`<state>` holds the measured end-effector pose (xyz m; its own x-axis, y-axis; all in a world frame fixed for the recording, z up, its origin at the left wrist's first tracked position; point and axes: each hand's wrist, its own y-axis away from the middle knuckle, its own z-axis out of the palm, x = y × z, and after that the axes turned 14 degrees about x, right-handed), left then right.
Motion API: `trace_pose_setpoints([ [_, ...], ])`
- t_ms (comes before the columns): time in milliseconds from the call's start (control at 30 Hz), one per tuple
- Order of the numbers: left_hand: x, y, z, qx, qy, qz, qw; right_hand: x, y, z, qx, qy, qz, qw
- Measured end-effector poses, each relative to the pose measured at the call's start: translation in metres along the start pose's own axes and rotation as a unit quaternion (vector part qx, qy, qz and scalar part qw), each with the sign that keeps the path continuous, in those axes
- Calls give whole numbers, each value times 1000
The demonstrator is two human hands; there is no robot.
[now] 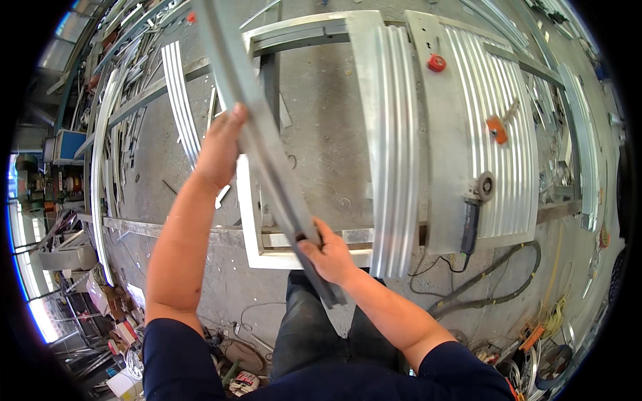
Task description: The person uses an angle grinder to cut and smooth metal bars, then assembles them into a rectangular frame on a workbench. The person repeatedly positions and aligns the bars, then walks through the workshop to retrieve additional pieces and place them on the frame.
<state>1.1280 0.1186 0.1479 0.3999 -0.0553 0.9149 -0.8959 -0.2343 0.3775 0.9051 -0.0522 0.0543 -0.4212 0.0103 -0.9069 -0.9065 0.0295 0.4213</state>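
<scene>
A long grey metal channel slants across the middle, its far end running out past the top edge. My left hand is closed on its left side, partway along. Lower down, my right hand grips it near its close end, the thumb across the top. Beneath the channel lies a pale metal frame, set on metal rails. Silvery ribbed strips rest along the frame's right side, and the channel is held above and apart from them.
Further right, a ribbed panel carries an angle grinder, a red tape measure and an orange-ended tool. A dark hose curls below. Ribbed lengths lean at left; scrap litters the lower left.
</scene>
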Motion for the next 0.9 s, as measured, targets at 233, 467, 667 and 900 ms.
trace_pose_setpoints([
  [233,-203,-87,-109,131,-354,38,925,68,-76,51,116,-5,49,992],
  [467,-337,-102,-143,99,-444,-57,889,91,-127,103,156,2,66,986],
  [667,-336,-92,-134,142,-429,-60,890,122,-163,136,178,68,47,981],
  [900,-349,-92,-139,169,-418,-28,892,133,-186,182,167,75,76,980],
])
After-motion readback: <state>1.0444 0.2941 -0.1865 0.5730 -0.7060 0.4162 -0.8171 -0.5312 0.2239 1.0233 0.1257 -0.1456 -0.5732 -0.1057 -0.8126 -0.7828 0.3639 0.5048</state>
